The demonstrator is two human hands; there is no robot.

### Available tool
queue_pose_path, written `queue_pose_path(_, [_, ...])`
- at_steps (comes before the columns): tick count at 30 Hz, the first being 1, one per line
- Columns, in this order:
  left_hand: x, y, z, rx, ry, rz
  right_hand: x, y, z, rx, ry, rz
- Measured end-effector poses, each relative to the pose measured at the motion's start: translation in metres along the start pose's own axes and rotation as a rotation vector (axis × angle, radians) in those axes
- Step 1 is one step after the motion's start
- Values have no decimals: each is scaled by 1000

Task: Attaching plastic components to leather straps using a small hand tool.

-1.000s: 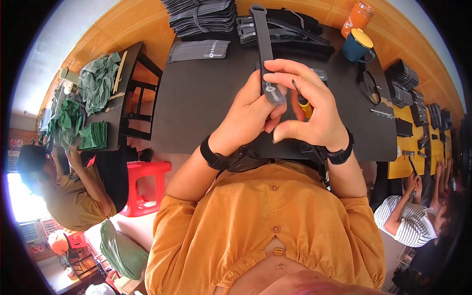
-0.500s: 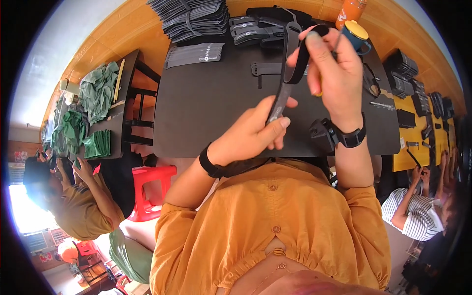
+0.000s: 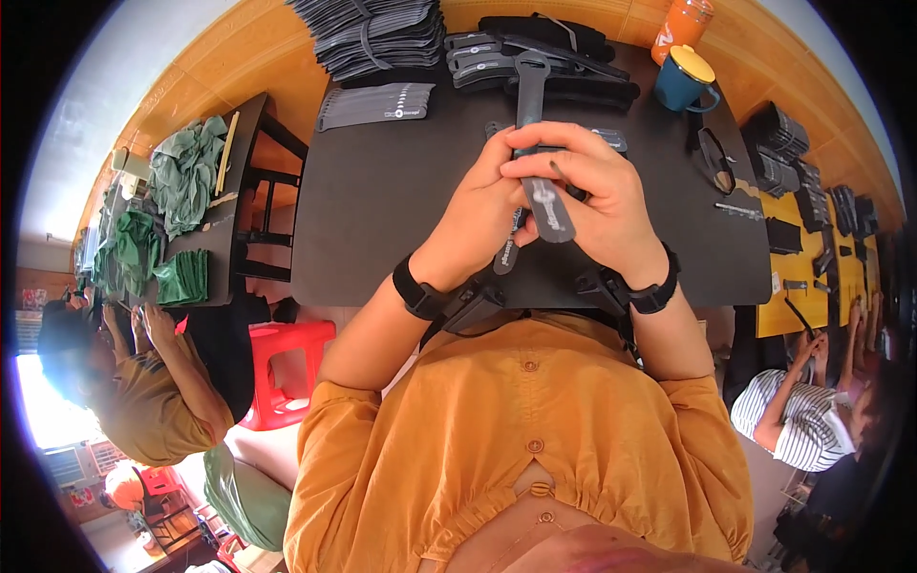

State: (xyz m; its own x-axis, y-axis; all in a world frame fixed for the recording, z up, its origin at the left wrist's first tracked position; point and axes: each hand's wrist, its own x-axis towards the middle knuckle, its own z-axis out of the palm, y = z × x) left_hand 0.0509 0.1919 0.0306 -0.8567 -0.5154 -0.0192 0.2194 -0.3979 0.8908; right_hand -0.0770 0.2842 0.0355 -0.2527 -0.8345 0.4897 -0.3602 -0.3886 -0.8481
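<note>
A dark grey hook-and-loop strap (image 3: pixel 531 95) is held in both hands above the near half of the table, its slotted end pointing away from me. A printed, rounded strap end (image 3: pixel 549 212) hangs out toward me between the hands, and another printed end (image 3: pixel 507 253) shows below the left fingers. Whether these belong to one folded strap I cannot tell. My left hand (image 3: pixel 478 210) is closed round the strap from the left. My right hand (image 3: pixel 604 191) closes on it from the right, fingertips meeting the left hand's. Behind them lies another grey strap (image 3: pixel 609 140), mostly hidden.
On the dark table (image 3: pixel 382 210) stand a tall strap stack (image 3: pixel 377 43), a flat row of straps (image 3: pixel 374 105) and strap bundles (image 3: pixel 487 62). At right are a blue mug (image 3: pixel 683 86), an orange bottle (image 3: pixel 683 33) and a black looped thing (image 3: pixel 714 162). People work at side tables.
My right hand has come down and left from the raised strap loop to meet my left hand. The left hand has moved slightly up; printed strap ends now point toward me.
</note>
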Motion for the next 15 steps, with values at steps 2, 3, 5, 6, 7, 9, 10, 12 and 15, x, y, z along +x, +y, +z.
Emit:
queue_pose_path(2, [-1,-7,-1,115,-47,13,2,0,7,-81,155,-90])
queue_pose_path(3, [-3,-10,-1,232,-96,28,4,2,4,-80,157,-89])
queue_pose_path(5, [-10,-9,-1,270,-121,-36,8,8,-5,-233,214,-27])
queue_pose_path(6, [-14,-8,-2,319,-150,-44,8,3,-2,-99,257,73])
queue_pose_path(7, [-18,-7,-3,368,-179,-53,11,-1,-5,-98,257,74])
queue_pose_path(9, [-24,-5,-5,379,-185,-52,20,-9,-15,4,416,246])
queue_pose_path(10, [-27,-3,-8,412,-196,-63,25,-7,-23,43,459,187])
queue_pose_path(12, [-34,-1,-14,448,-211,-77,35,-6,-40,137,517,163])
queue_pose_path(15, [-42,2,-27,529,-209,-42,51,-6,-57,215,631,129])
